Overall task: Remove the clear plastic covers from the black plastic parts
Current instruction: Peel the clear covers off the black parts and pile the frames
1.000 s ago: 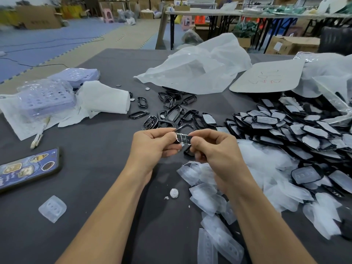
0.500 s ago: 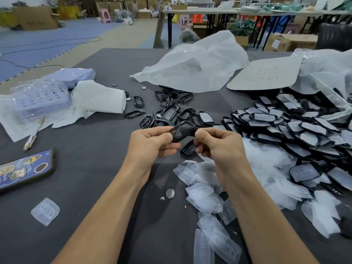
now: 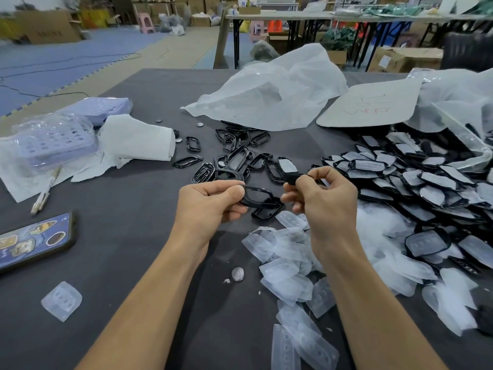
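A black frame (image 3: 257,196) is pinched at one end by the left hand (image 3: 210,206), held above the table (image 3: 128,247). A small dark piece (image 3: 292,178) is pinched by the right hand (image 3: 324,201); whether a cover is attached cannot be told. Step judged: a part is being split, cover nearly or already off. Next move likely calls for dropping the stripped frame onto the bare frames (image 3: 234,158) and the cover onto the loose covers (image 3: 288,265). Covered parts (image 3: 416,180) are heaped at right, many left. A coin cell (image 3: 237,273), phone (image 3: 34,243) and bag (image 3: 274,94) lie clear; nothing blocks the way.
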`<state>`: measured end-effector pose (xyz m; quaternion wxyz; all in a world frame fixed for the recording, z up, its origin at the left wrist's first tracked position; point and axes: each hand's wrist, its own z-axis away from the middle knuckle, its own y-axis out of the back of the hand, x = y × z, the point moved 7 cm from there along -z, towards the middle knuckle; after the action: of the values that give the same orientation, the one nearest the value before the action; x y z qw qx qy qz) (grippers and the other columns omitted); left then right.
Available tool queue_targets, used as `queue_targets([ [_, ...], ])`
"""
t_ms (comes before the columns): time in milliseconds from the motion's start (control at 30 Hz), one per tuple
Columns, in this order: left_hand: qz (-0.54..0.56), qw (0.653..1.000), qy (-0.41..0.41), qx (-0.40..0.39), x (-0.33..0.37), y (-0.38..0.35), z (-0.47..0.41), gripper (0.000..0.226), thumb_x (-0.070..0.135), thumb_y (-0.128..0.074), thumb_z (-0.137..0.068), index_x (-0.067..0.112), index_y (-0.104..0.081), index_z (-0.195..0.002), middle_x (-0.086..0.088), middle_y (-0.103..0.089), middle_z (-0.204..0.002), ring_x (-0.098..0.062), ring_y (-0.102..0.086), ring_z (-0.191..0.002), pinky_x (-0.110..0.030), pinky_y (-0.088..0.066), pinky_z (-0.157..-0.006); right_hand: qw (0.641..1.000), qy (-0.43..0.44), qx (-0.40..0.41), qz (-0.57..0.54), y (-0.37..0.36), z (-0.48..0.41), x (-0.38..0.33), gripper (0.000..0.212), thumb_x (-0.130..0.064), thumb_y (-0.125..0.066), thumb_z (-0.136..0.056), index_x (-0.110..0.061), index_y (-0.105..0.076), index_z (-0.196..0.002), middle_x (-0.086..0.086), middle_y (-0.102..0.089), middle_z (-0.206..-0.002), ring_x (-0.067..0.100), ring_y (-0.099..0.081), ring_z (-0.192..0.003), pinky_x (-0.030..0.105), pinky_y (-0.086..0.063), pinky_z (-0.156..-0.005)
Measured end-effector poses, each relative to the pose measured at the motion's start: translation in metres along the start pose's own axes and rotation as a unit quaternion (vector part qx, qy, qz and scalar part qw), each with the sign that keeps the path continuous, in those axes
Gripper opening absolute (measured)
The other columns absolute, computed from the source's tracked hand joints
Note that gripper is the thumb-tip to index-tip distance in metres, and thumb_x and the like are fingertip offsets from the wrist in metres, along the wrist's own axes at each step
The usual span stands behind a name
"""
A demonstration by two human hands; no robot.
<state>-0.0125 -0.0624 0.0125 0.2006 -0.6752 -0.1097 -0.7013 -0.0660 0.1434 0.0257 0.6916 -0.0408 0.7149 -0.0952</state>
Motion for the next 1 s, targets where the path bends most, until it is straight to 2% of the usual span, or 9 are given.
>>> queue_targets([
  [133,0.006,1.000,0.002,0.003,0.000,0.000,0.000,0.024,0.002,-0.076,-0.089,0.019,-0.083,-0.074,-0.008,-0.076,-0.068,-0.013,-0.070,-0.054,-0.020,-0.055,-0.051,1.000,0.007,-0.017,0.016,-0.003,0.001,-0.001,0.016,0.003,-0.060,-0.086,-0.013,-0.063,-0.084,0.026,-0.066,-0.067,0.016,-0.063,-0.053,0.026,-0.048,-0.053],
  [233,0.005,1.000,-0.002,0.006,0.000,0.000,-0.001,0.021,0.000,-0.074,-0.090,0.017,-0.082,-0.080,-0.008,-0.075,-0.067,-0.012,-0.069,-0.052,-0.019,-0.054,-0.051,0.995,0.046,-0.046,0.076,-0.007,0.000,-0.005,0.031,0.003,-0.057,-0.086,-0.022,-0.075,-0.083,0.001,-0.060,-0.060,0.017,-0.050,-0.056,0.035,-0.043,-0.058],
  [333,-0.002,1.000,-0.005,-0.006,0.000,-0.003,-0.002,0.016,0.001,-0.072,-0.092,0.013,-0.082,-0.088,-0.008,-0.075,-0.067,-0.011,-0.066,-0.053,-0.019,-0.054,-0.053,0.978,0.101,-0.108,0.147,-0.017,0.003,-0.010,0.045,0.003,-0.054,-0.090,-0.033,-0.080,-0.092,-0.012,-0.053,-0.059,0.015,-0.040,-0.055,0.032,-0.036,-0.054],
  [467,-0.029,0.999,-0.005,-0.029,-0.003,-0.006,-0.001,0.014,0.000,-0.073,-0.091,0.009,-0.083,-0.092,-0.008,-0.074,-0.069,-0.012,-0.062,-0.055,-0.021,-0.054,-0.056,0.939,0.144,-0.205,0.235,-0.034,0.012,-0.011,0.052,0.003,-0.051,-0.095,-0.039,-0.081,-0.104,-0.019,-0.073,-0.082,0.011,-0.064,-0.074,0.031,-0.053,-0.070],
  [567,-0.057,0.997,-0.004,-0.050,-0.005,-0.008,-0.001,0.015,0.000,-0.072,-0.091,0.010,-0.084,-0.094,-0.008,-0.071,-0.069,-0.012,-0.060,-0.057,-0.023,-0.054,-0.059,0.910,0.162,-0.257,0.280,-0.041,0.018,-0.010,0.050,0.001,-0.056,-0.094,-0.040,-0.079,-0.112,-0.025,-0.066,-0.075,0.001,-0.060,-0.070,0.013,-0.043,-0.065],
  [667,-0.060,0.997,0.005,-0.056,-0.007,-0.007,-0.002,0.019,0.000,-0.072,-0.091,0.013,-0.085,-0.086,-0.012,-0.071,-0.068,-0.013,-0.061,-0.056,-0.026,-0.056,-0.061,0.891,0.186,-0.235,0.341,-0.037,0.019,-0.010,0.042,-0.012,-0.069,-0.089,-0.042,-0.074,-0.117,-0.018,-0.067,-0.070,0.004,-0.056,-0.060,0.015,-0.044,-0.062],
  [800,-0.065,0.996,0.005,-0.057,-0.006,-0.007,-0.002,0.025,0.000,-0.072,-0.090,0.019,-0.085,-0.079,-0.010,-0.071,-0.069,-0.013,-0.061,-0.058,-0.025,-0.058,-0.064,0.896,0.165,-0.207,0.356,-0.032,0.018,-0.012,0.014,-0.017,-0.079,-0.083,-0.032,-0.079,-0.082,-0.016,-0.071,-0.068,0.009,-0.065,-0.065,0.035,-0.058,-0.066],
  [933,-0.058,0.997,0.000,-0.052,-0.004,-0.008,-0.001,0.026,0.000,-0.072,-0.090,0.019,-0.085,-0.078,-0.007,-0.072,-0.068,-0.010,-0.058,-0.056,-0.023,-0.057,-0.063,0.903,0.168,-0.181,0.353,-0.029,0.018,-0.014,0.018,-0.018,-0.081,-0.082,-0.035,-0.081,-0.076,-0.020,-0.071,-0.067,0.004,-0.064,-0.065,0.019,-0.052,-0.057],
  [1000,-0.054,0.997,-0.001,-0.053,-0.003,-0.008,-0.001,0.025,-0.001,-0.072,-0.090,0.018,-0.085,-0.079,-0.006,-0.072,-0.068,-0.010,-0.058,-0.056,-0.022,-0.057,-0.062,0.923,0.167,-0.160,0.307,-0.028,0.017,-0.016,0.020,-0.013,-0.080,-0.082,-0.032,-0.082,-0.075,-0.016,-0.072,-0.066,0.005,-0.065,-0.062,0.019,-0.051,-0.056],
])
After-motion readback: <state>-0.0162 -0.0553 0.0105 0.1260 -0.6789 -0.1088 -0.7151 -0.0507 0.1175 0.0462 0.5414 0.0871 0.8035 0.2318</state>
